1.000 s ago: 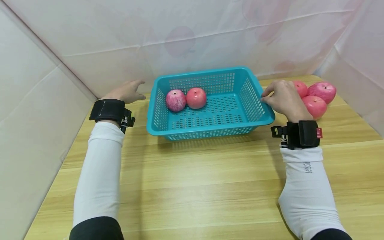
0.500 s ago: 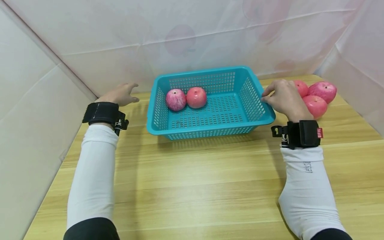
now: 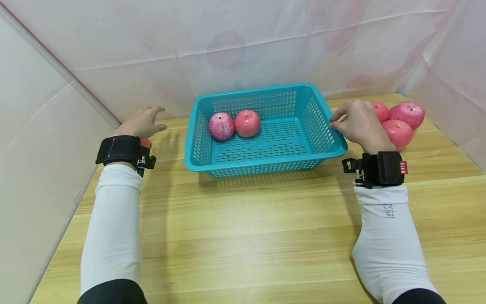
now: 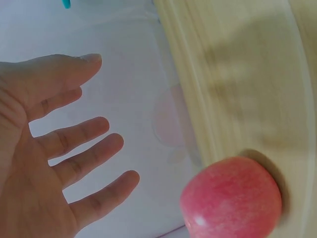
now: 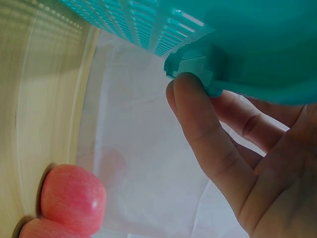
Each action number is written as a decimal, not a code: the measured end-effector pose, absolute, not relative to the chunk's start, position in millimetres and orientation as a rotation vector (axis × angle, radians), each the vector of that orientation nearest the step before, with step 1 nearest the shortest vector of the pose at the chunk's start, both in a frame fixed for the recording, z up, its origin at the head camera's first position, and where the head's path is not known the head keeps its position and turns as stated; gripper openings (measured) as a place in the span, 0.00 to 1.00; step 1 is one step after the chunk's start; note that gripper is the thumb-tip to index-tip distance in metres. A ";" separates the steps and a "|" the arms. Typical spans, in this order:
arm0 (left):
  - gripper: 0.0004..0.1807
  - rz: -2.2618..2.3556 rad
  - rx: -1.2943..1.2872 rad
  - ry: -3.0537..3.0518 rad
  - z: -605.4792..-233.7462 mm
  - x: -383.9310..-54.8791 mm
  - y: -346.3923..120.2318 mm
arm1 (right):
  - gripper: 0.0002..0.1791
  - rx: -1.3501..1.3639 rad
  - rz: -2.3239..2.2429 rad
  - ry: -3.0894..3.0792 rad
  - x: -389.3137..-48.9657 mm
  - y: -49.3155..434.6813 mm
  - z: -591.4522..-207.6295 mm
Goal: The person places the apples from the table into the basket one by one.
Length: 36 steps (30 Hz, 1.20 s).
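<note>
A teal plastic basket (image 3: 262, 164) with slotted walls stands at the back middle of the table, two apples inside its left half: a streaked dark pink apple (image 3: 221, 126) and a lighter pink apple (image 3: 247, 123). My right hand (image 3: 358, 124) grips the basket's right rim; in the right wrist view the fingers (image 5: 203, 129) are curled at the rim. Left of the basket, my left hand (image 3: 139, 121) hovers with spread fingers, holding nothing. Another apple (image 4: 232, 199) sits on the table beneath it, mostly hidden by the wrist in the head view.
Several pink apples (image 3: 397, 134) are grouped on the table right of my right hand. A pale patterned cloth (image 3: 228, 55) hangs behind the wooden table (image 3: 243, 236), and a cloth wall (image 3: 38, 139) borders its left side.
My left hand has moved left, away from the basket, and an apple now shows beside its wrist. The right hand keeps its grip on the rim, and the basket is practically still.
</note>
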<state>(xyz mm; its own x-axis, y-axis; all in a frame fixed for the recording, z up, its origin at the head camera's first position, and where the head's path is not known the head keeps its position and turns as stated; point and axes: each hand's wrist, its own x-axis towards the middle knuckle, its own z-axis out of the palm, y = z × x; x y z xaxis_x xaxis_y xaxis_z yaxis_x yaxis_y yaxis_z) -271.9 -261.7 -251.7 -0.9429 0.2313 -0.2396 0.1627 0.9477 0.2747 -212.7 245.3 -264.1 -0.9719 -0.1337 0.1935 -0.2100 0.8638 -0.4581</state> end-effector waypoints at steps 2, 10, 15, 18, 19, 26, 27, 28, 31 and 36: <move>0.37 0.373 0.289 2.835 -253.2 -270.7 -264.6 | 0.11 0.264 0.740 -2.885 -212.8 245.0 -263.9; 0.35 0.367 0.308 2.849 -258.8 -267.6 -273.4 | 0.11 0.269 0.724 -2.894 -212.7 246.1 -263.2; 0.35 0.365 0.293 2.853 -259.8 -268.1 -276.0 | 0.11 0.260 0.721 -2.900 -212.5 245.8 -263.3; 0.35 0.352 0.277 2.866 -260.6 -268.4 -277.8 | 0.11 0.261 0.727 -2.899 -212.6 245.5 -263.4; 0.34 0.347 0.272 2.872 -261.0 -268.4 -278.4 | 0.11 0.261 0.729 -2.897 -212.6 245.4 -263.3; 0.33 0.342 0.244 2.926 -262.7 -266.3 -282.3 | 0.11 0.257 0.735 -2.904 -212.7 244.9 -262.5; 0.33 0.341 0.239 2.933 -262.7 -265.9 -282.8 | 0.11 0.256 0.735 -2.906 -212.7 244.9 -262.4; 0.32 0.341 0.235 2.938 -262.9 -265.5 -283.2 | 0.11 0.256 0.735 -2.906 -212.6 245.0 -262.5; 0.32 0.338 0.220 2.958 -263.9 -263.9 -284.6 | 0.11 0.258 0.739 -2.907 -212.2 245.5 -262.7; 0.30 0.328 0.224 3.008 -269.4 -261.0 -289.2 | 0.11 0.272 0.739 -2.891 -212.1 245.7 -263.5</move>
<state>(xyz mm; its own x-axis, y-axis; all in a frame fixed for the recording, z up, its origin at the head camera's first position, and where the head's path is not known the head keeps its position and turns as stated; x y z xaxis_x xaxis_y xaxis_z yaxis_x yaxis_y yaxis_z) -261.0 -289.2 -269.4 -0.9833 0.1579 -0.0905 0.1347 0.9657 0.2219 -212.1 245.7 -263.5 -0.9731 -0.1386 0.1842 -0.2100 0.8625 -0.4604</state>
